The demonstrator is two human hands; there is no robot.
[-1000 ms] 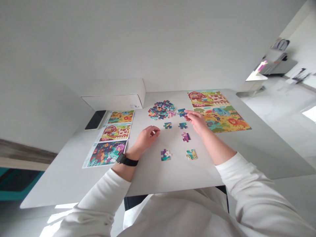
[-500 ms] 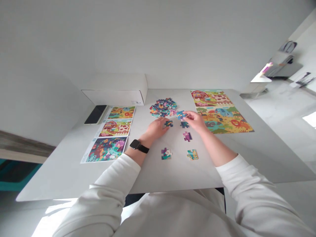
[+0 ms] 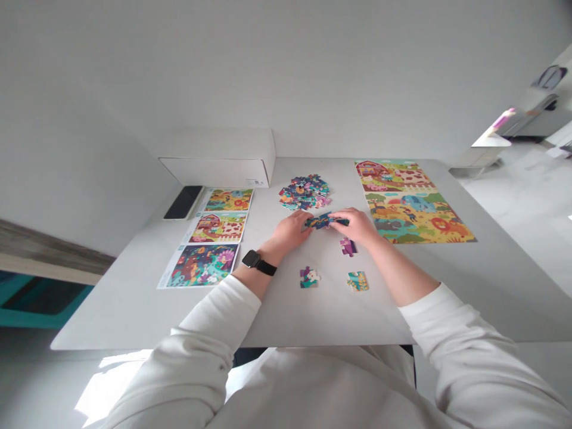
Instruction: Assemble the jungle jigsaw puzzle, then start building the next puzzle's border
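Note:
My left hand (image 3: pixel 292 232) and my right hand (image 3: pixel 353 225) meet at the middle of the table, both gripping a strip of dark blue and teal jigsaw pieces (image 3: pixel 324 221) between them. The pieces look pressed together end to end. Just above the hands lies a loose pile of jigsaw pieces (image 3: pixel 304 192). Below my right hand sits a purple jigsaw piece (image 3: pixel 348 246). Nearer me lie a purple and white piece (image 3: pixel 309 277) and a teal and yellow piece (image 3: pixel 357 281). A black watch (image 3: pixel 258 263) circles my left wrist.
A large farm-scene picture (image 3: pixel 413 202) lies to the right on the white table (image 3: pixel 134 310). Three printed picture cards (image 3: pixel 218 227) lie to the left. Behind them stand a white cardboard box (image 3: pixel 218 164) and a black phone (image 3: pixel 183 202).
Both hands have closed toward each other over the middle of the table. The two blue pieces lying below the pile no longer show there, and a joined strip now sits between my hands.

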